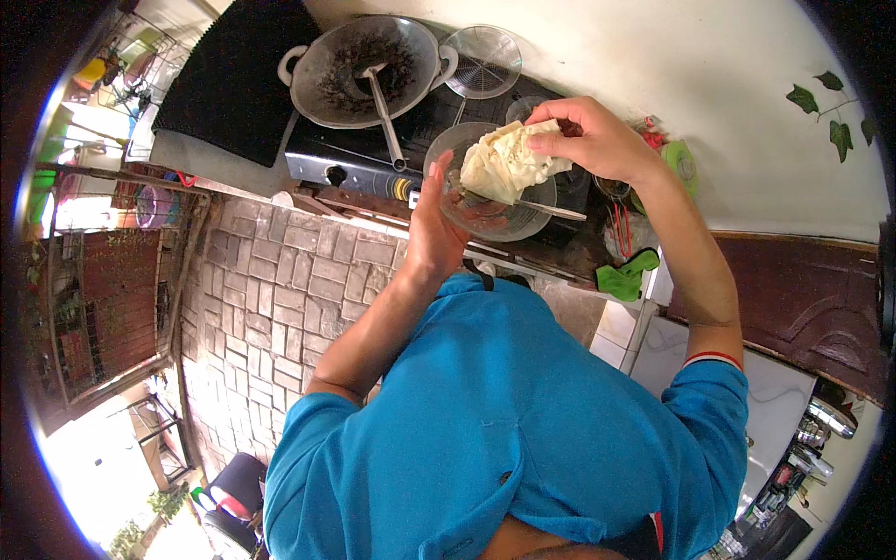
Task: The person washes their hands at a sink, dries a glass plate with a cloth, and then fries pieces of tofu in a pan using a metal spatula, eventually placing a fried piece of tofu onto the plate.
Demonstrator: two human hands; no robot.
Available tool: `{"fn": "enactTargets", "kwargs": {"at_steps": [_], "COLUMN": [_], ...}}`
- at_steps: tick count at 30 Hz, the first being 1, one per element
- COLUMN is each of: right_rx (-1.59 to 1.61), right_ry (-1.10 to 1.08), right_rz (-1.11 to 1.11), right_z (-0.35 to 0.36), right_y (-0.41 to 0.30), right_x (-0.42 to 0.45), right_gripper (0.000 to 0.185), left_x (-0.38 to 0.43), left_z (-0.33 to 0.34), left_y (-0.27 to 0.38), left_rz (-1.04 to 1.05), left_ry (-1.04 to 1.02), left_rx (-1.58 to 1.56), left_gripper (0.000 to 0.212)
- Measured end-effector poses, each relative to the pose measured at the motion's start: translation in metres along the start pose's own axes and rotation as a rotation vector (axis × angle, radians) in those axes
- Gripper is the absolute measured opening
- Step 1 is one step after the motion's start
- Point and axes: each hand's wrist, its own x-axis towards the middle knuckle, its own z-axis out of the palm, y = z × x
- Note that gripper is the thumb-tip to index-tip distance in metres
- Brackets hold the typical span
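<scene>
My left hand (435, 231) holds a clear bowl (483, 229) by its left side, fingers along the wall. In my right hand (584, 138) is a crumpled, pale-yellow, thin sheet-like bundle (511, 157), pinched at its upper right and hanging over the bowl. Whether it is food wrapper or paper, I cannot tell. From beneath the bundle a utensil handle (553, 209) sticks out past the bowl's right rim. The bundle hides much of the bowl's inside.
Left of the bowl, a two-handled wok (336, 77) with a metal spatula (383, 112) sits on a gas stove (315, 164). A round wire-mesh strainer (484, 61) lies behind. A green cloth (625, 276) hangs at the counter edge, near red-handled tongs (620, 227). A wall stands behind.
</scene>
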Motion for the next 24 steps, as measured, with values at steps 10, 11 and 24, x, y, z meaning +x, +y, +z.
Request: {"fn": "enactTargets", "kwargs": {"at_steps": [10,11,24], "right_rx": [0.773,0.829,0.990], "right_ry": [-0.077,-0.088,-0.055], "right_rz": [0.138,0.130,0.068], "right_z": [-0.007,-0.008,-0.018], "right_y": [0.020,0.022,0.023], "right_x": [-0.004,-0.004,-0.001], "right_gripper": [0.028,0.028,0.032], "left_x": [0.002,0.002,0.003], "left_z": [0.004,0.004,0.005], "left_y": [-0.002,-0.002,-0.007], "left_rz": [0.043,0.045,0.093], "left_ry": [0.014,0.016,0.000], "left_rx": [0.002,0.002,0.003], "left_gripper": [0.079,0.079,0.077]}}
